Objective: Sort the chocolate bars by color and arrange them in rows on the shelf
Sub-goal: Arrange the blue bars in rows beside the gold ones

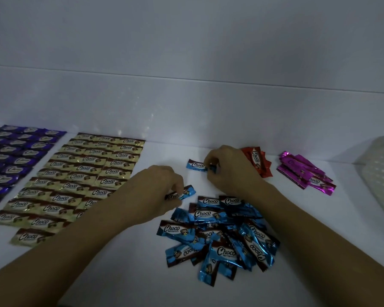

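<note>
Since the blue heap (220,235) lies unsorted nearest on the shelf (169,151), the left hand (162,187) has its grip pinched on one blue bar (187,192) just beyond it. Farther back the right hand (228,167) clamps its grip on a second blue bar (195,165) laid flat, probably starting a row between gold rows (80,173) and red pile (258,161).

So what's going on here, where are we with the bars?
A person is partway through the sorting. The left hand pinches one blue Choco bar; the right hand pinches a second blue Choco bar farther back on the white shelf. The loose blue pile lies between the forearms. Purple rows and gold rows are already laid out at left; a red pile and a magenta pile wait at right, by a white perforated basket.
</note>
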`<state>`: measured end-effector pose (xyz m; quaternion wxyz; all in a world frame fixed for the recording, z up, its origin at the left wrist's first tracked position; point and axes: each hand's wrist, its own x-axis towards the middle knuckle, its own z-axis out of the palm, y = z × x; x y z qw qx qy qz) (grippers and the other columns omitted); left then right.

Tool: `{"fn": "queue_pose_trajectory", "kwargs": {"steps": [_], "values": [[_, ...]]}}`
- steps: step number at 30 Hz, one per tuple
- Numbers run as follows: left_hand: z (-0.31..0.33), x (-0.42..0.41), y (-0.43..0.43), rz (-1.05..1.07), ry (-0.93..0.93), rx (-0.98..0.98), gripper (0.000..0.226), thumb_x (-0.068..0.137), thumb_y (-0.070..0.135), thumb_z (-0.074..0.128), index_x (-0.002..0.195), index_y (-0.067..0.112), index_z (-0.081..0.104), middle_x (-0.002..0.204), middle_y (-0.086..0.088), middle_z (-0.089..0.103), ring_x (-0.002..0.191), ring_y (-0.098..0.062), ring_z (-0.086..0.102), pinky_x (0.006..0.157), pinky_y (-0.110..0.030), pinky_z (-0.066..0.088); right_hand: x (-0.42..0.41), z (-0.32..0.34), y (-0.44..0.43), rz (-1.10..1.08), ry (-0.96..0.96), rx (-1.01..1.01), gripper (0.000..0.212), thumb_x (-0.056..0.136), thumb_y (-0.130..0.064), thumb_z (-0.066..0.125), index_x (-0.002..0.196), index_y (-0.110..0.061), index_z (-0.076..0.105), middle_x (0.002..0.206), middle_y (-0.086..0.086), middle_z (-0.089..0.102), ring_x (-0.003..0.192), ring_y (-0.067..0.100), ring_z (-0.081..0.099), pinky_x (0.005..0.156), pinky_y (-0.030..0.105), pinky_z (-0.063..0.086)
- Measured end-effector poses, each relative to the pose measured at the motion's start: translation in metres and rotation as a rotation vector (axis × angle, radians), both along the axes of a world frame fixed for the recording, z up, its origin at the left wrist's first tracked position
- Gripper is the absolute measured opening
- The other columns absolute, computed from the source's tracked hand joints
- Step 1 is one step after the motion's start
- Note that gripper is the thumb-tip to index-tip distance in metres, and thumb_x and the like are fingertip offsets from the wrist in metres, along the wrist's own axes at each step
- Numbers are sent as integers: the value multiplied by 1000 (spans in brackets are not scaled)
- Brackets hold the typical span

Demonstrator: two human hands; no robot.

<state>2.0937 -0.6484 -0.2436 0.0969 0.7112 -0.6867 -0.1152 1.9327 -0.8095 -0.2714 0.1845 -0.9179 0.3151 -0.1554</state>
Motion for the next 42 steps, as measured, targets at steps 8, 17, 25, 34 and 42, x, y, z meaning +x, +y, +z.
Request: {"fn": "queue_pose_trajectory", "kwargs": {"steps": [8, 17, 25, 34, 42], "values": [[-6, 34, -18, -114, 13, -54, 22, 89, 33, 70, 110, 26, 73, 101, 8, 63, 84, -5, 56, 77, -30, 52, 0, 10, 0, 21, 43, 7, 21, 90, -29, 70, 107, -20, 76, 99, -4, 66, 73, 1, 50, 71, 14, 46], [-13, 97, -61, -176, -70, -208, 16, 89, 20, 72, 103, 17, 77, 93, -2, 64, 77, -14, 59, 68, -32, 52, 17, 10, -8, 8, 89, -79, 18, 92, -22, 64, 106, -20, 75, 96, 0, 66, 77, 10, 55, 73, 28, 51], [-21, 115, -84, -208, -129, -322, 12, 84, 18, 76, 95, 21, 79, 91, 1, 68, 77, -18, 65, 60, -27, 48, 46, 10, -21, -25, 178, -225, 18, 93, -27, 59, 98, -23, 76, 91, -1, 68, 78, 19, 62, 68, 35, 54], [-24, 111, -94, -128, -154, -279, 21, 98, 25, 58, 111, 21, 75, 111, 1, 67, 99, -18, 62, 71, -24, 39, 55, 10, -18, -103, 219, -252, 21, 96, -34, 56, 103, -26, 75, 94, -2, 67, 81, 23, 63, 68, 36, 54], [-28, 112, -89, -137, -218, -272, 17, 95, 22, 64, 104, 19, 77, 100, 0, 68, 86, -19, 63, 65, -27, 47, 51, 7, -15, -106, 205, -280, 21, 97, -34, 55, 98, -26, 74, 95, -4, 66, 79, 21, 63, 66, 36, 54]]}}
